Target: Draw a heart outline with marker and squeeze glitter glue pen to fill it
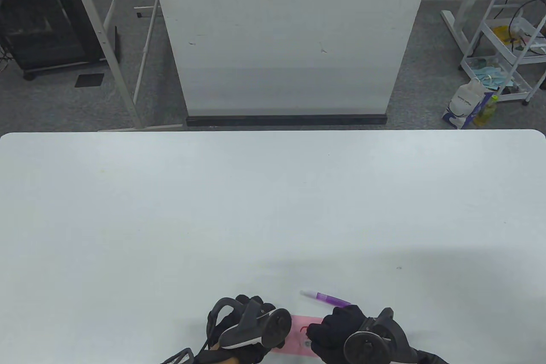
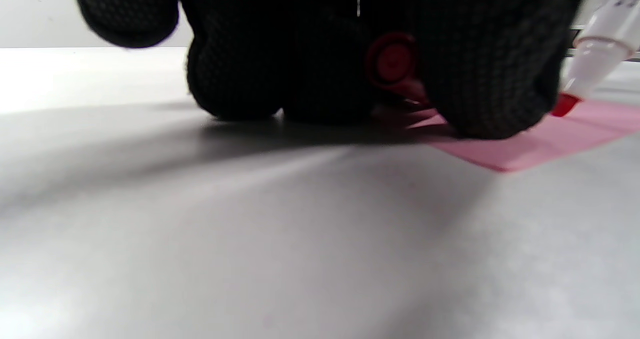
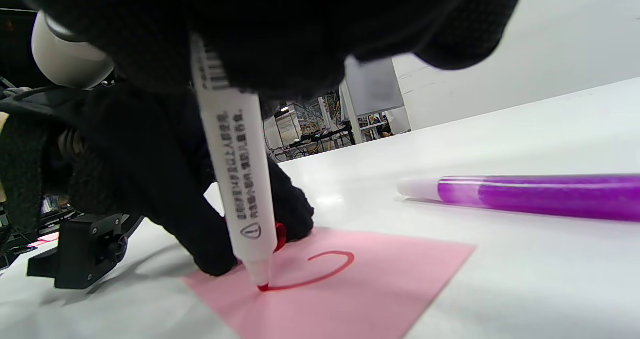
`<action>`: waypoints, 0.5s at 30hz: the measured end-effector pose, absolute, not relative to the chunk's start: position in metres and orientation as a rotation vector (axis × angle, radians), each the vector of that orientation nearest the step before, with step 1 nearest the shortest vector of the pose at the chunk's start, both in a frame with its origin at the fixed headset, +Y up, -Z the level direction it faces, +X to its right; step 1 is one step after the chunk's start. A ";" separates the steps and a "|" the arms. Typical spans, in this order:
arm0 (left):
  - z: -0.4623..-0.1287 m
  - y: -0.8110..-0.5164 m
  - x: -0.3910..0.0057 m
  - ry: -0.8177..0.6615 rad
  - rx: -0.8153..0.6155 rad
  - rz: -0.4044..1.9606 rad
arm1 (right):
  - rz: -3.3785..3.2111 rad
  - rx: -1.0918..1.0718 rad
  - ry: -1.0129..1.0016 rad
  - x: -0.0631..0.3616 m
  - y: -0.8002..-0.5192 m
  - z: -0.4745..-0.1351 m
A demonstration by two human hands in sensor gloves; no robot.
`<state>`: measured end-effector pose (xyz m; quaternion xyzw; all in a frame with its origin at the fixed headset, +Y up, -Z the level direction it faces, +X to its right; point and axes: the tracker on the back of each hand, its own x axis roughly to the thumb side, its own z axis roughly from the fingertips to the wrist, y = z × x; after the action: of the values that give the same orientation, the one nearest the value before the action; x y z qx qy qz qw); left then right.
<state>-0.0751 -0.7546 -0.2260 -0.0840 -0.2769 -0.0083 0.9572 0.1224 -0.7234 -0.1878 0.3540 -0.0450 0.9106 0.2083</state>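
A pink paper (image 1: pixel 298 333) lies at the table's near edge. My right hand (image 1: pixel 337 325) grips a white marker (image 3: pixel 237 179) with a red tip (image 3: pixel 262 286) that touches the paper (image 3: pixel 375 289). A red curved line (image 3: pixel 325 271) runs from the tip, forming part of a heart. My left hand (image 1: pixel 256 306) rests on the paper's left edge (image 2: pixel 540 139), its fingers curled round the red marker cap (image 2: pixel 392 61). The purple glitter glue pen (image 1: pixel 326 298) lies on the table just beyond the paper, by my right hand, untouched.
The white table (image 1: pixel 273 210) stretches far ahead and to both sides of the hands. A white board (image 1: pixel 290 39) stands beyond the far edge. A cart (image 1: pixel 507 52) stands on the floor at the back right.
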 end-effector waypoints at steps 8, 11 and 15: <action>-0.226 -0.755 -0.075 -0.561 -0.170 -0.015 | 2.537 0.993 -0.130 0.122 -0.723 -0.187; -0.226 -0.755 -0.076 -0.560 -0.166 -0.014 | 2.547 0.981 -0.138 0.121 -0.724 -0.187; -0.226 -0.755 -0.076 -0.561 -0.164 -0.011 | 2.562 0.977 -0.158 0.116 -0.727 -0.187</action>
<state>-0.0759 -0.7549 -0.2262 -0.0807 -0.2767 -0.0057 0.9575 0.1157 -0.7269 -0.1866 0.3489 -0.0563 0.9147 0.1963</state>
